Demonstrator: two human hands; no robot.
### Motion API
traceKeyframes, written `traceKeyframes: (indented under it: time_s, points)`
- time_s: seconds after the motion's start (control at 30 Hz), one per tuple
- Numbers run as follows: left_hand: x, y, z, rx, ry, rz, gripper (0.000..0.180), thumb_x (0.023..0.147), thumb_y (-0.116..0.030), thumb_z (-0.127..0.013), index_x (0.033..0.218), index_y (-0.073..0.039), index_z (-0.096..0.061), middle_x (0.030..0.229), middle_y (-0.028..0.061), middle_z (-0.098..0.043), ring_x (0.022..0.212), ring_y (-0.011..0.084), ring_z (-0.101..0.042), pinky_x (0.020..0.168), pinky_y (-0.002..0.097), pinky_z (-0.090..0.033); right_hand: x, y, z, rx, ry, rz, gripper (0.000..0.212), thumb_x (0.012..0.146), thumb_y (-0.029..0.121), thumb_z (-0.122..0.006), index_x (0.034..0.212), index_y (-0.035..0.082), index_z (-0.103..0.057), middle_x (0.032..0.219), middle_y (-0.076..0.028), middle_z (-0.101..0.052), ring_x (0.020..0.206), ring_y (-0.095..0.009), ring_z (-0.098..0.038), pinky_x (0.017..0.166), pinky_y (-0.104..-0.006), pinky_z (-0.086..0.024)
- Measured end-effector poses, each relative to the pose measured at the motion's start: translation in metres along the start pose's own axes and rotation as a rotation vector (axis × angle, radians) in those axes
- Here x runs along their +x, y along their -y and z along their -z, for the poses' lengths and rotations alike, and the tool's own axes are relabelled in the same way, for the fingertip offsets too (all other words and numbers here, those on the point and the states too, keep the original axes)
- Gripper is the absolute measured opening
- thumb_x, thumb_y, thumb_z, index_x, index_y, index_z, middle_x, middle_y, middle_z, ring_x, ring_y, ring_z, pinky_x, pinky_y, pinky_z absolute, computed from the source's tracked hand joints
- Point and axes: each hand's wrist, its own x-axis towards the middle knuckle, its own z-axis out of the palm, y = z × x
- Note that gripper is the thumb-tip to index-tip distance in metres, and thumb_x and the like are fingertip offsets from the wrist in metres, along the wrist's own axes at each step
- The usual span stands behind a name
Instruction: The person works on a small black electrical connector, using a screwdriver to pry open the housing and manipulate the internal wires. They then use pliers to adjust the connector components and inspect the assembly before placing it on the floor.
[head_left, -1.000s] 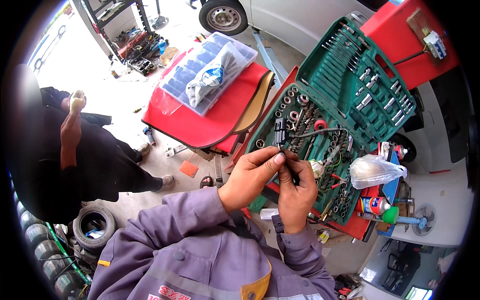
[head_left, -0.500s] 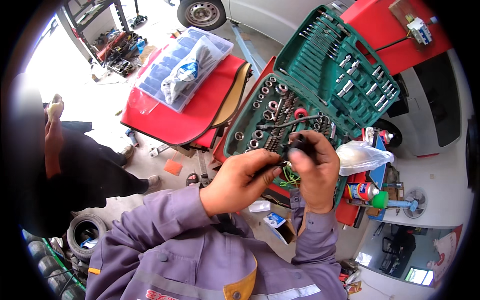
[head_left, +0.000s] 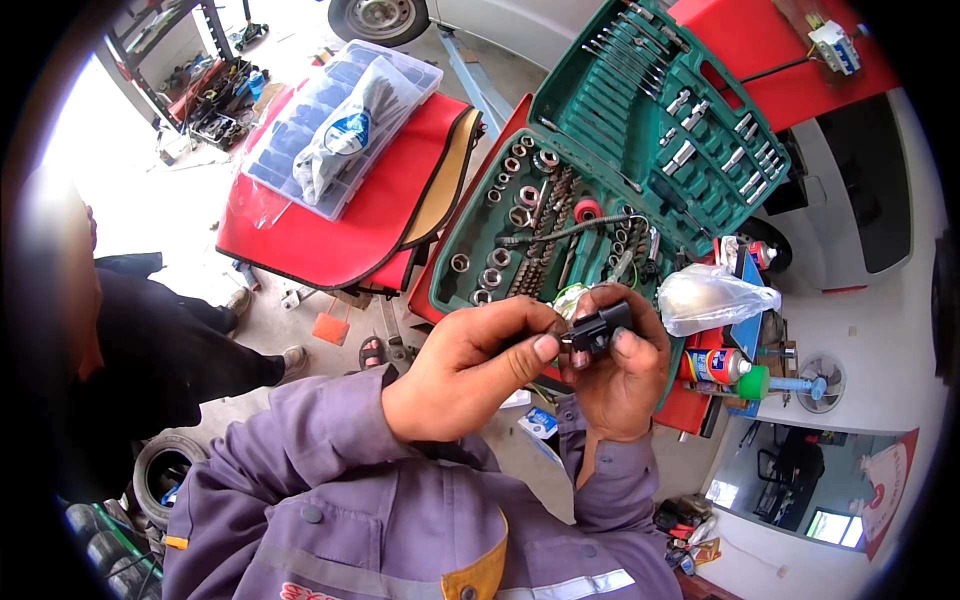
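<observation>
Tipped sideways since a second ago, when it stood upright above the fingertips, a black plastic connector is pinched between the right hand's thumb and fingers. The left hand presses thumb against forefinger at the connector's left end, around something too small to identify. Both hands hover over the near edge of an open green socket-set case.

Black connector in right grip, toolbox
</observation>
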Motion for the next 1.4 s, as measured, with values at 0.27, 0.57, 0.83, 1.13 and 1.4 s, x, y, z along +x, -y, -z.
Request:
traceKeyframes:
  time_s: [0.27, 0.57, 0.83, 1.13, 1.4]
  points:
    - [-0.001, 0.002, 0.004, 0.115, -0.042, -0.048, 0.015, 0.102, -0.012, -0.056, 0.104, 0.003, -0.058, 0.09, 0.0039, -0.061, 0.081, 0.0094, -0.056, 0.072, 0.0262, -0.047, -0.001, -0.01, -0.013, 0.178, -0.013, -0.194, 0.038, 0.085, 0.025, -0.057, 0.114, 0.0, -0.055, 0.091, -0.01, -0.062, 0.064, -0.014, -0.056, 0.047, -0.0286, -0.046]
    - [0.003, 0.02, 0.031, 0.32, 0.018, -0.267, 0.017, 0.098, -0.005, -0.06, 0.113, 0.002, -0.063, 0.097, 0.0091, -0.062, 0.089, 0.0178, -0.062, 0.078, 0.0299, -0.049, 0.002, 0.012, -0.026, -0.994, 0.155, 0.626, 0.03, 0.078, 0.004, -0.066, 0.108, 0.001, -0.065, 0.078, -0.007, -0.062, 0.06, -0.013, -0.057, 0.052, -0.0273, -0.045]
    - [0.002, 0.029, 0.044, 0.128, 0.116, -0.097, 0.021, 0.098, -0.009, -0.061, 0.116, 0.002, -0.063, 0.101, 0.0073, -0.059, 0.096, 0.016, -0.058, 0.083, 0.0293, -0.047, 0.006, 0.007, -0.029, -1.021, 0.355, 0.656, 0.035, 0.078, 0.013, -0.076, 0.111, 0.005, -0.065, 0.071, -0.006, -0.059, 0.052, -0.017, -0.057, 0.046, -0.03, -0.044]
    - [0.006, 0.037, 0.048, -0.007, 0.158, 0.008, 0.025, 0.1, -0.013, -0.059, 0.12, 0.002, -0.062, 0.107, 0.0067, -0.06, 0.102, 0.016, -0.057, 0.09, 0.0299, -0.045, 0.004, 0.002, -0.028, -1.155, 0.309, 0.652, 0.034, 0.082, 0.019, -0.076, 0.108, 0.002, -0.064, 0.069, -0.006, -0.057, 0.052, -0.019, -0.057, 0.046, -0.031, -0.045]
    - [0.006, 0.058, 0.063, 0.432, 0.097, -0.298, 0.043, 0.086, -0.007, -0.071, 0.127, -0.001, -0.06, 0.129, 0.0152, -0.063, 0.115, 0.0331, -0.062, 0.098, 0.0413, -0.05, 0.002, -0.005, -0.042, -1.464, 0.235, 0.36, 0.035, 0.075, 0.015, -0.081, 0.104, 0.001, -0.068, 0.06, -0.001, -0.046, 0.048, -0.007, -0.041, 0.045, -0.0227, -0.032]
